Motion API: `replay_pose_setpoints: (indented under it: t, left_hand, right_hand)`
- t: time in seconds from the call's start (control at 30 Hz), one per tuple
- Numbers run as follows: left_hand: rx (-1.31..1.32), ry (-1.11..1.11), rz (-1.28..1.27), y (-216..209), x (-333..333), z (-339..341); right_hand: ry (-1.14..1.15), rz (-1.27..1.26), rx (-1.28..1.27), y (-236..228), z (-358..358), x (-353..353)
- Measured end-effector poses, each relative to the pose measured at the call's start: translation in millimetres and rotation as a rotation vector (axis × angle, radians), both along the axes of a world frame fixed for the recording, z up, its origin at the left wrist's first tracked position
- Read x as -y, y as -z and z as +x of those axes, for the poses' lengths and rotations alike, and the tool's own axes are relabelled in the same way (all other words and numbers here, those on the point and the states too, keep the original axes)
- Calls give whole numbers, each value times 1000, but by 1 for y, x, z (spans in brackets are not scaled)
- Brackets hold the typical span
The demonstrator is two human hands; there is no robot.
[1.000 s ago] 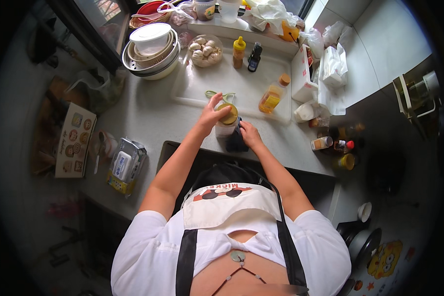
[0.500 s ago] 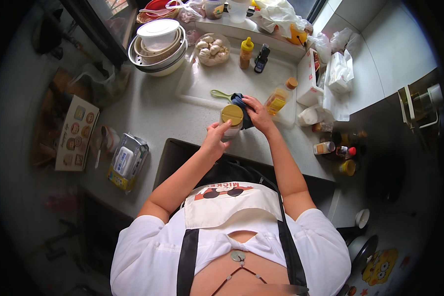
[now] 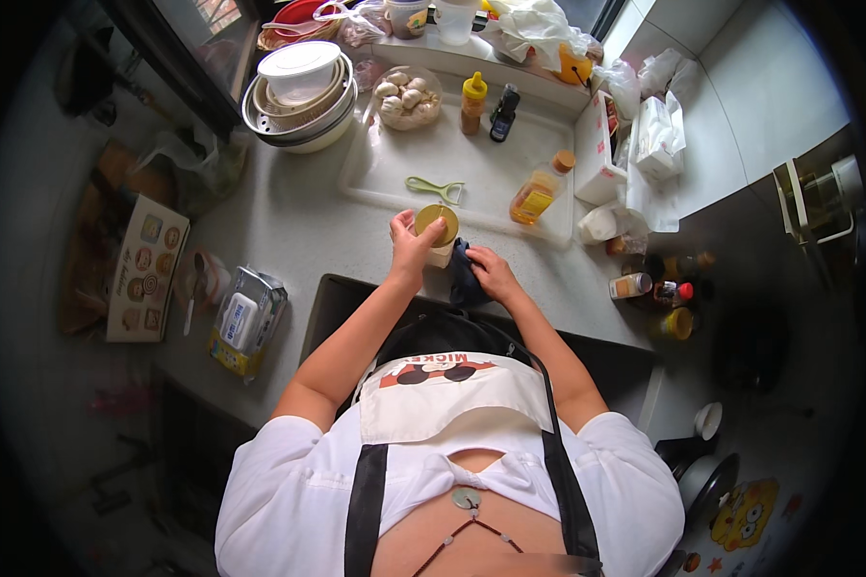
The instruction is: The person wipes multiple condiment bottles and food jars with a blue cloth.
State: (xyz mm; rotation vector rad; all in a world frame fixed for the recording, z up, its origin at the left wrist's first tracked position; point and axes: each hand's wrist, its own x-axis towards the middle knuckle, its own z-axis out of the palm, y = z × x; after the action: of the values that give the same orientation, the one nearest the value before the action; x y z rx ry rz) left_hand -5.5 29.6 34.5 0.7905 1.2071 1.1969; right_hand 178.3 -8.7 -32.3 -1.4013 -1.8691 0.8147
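Your left hand (image 3: 411, 250) clasps the gold-lidded jar (image 3: 431, 227), lid up, by the near edge of the desk (image 3: 293, 216), while your right hand (image 3: 492, 273) pinches the dark cloth (image 3: 466, 281) just right of it (contact unclear).

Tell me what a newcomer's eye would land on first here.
Probably the gold-lidded jar in the left hand, near the picture's middle, with the dark blue cloth in the right hand just beside it. Then the green peeler on the white tray beyond, and the garlic bulbs toward its far left corner.
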Motion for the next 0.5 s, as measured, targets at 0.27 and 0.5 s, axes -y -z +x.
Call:
replay_pose_setpoints:
  t: [0.27,0.5]
  left_hand:
    - [2,4,58,5,-1,-2]
    - [-156,183,180,-23,-23,-22]
  right_hand:
    - [187,122,-368,-81,-16,-31]
    - [166,103,-142,-32,-12,-44]
